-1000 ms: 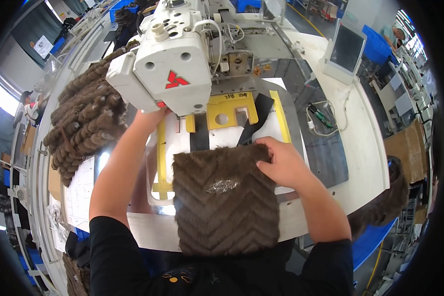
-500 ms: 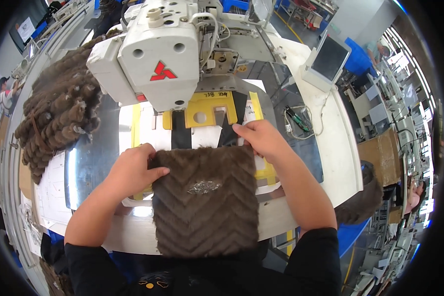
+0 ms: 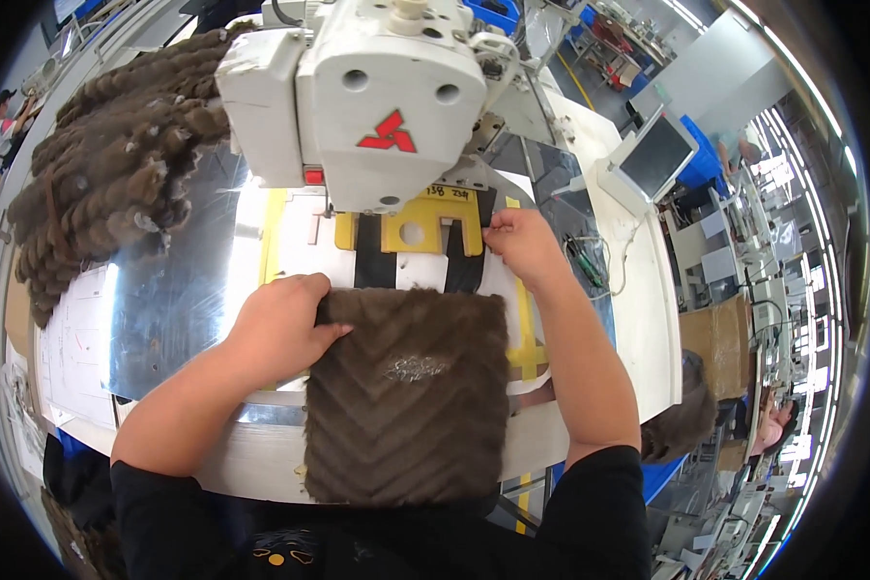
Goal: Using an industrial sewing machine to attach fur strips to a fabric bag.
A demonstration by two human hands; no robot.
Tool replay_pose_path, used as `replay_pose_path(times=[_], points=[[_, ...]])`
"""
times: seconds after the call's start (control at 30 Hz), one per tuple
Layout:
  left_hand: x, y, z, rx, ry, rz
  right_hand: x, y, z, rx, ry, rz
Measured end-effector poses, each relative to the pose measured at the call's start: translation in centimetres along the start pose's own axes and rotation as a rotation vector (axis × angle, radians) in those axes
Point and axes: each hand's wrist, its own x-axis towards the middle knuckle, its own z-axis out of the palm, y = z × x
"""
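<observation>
A brown fur panel (image 3: pixel 411 406) with chevron ridges lies flat over the table's front edge, a clear, crinkled patch (image 3: pixel 417 368) on its upper middle. My left hand (image 3: pixel 285 329) is closed on its upper left corner, thumb on top. Beyond the fur, my right hand (image 3: pixel 527 246) pinches at the edge of a black fabric strip (image 3: pixel 466 261); what lies between its fingertips is partly hidden. A second black strip (image 3: pixel 375 256) runs parallel on the left. Both strips pass under a yellow clamp plate (image 3: pixel 413 227) below the white sewing machine head (image 3: pixel 389 116).
Brown fur pieces (image 3: pixel 116 155) are heaped at the left. A screen (image 3: pixel 651 155) stands at the back right, with a green-handled tool (image 3: pixel 585 263) and a cord nearer. More fur (image 3: pixel 680 411) and a cardboard box (image 3: pixel 713 346) are beyond the table's right edge.
My right hand has moved away from the fur's upper right corner, its fingers now pinched beside the black strip. My left hand stays on the fur. The whole view has shifted.
</observation>
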Motion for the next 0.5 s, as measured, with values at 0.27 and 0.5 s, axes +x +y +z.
replay_pose_path(times=[0.27, 0.5], points=[[0.1, -1.0, 0.5, -0.361, 0.163, -0.168, -3.2, -4.2, -0.2, 0.041, 0.114, 0.104], [-1.7, 0.7, -1.7, -0.255, -0.073, -0.088, -13.3, -2.2, -0.8, 0.65, 0.019, 0.227]])
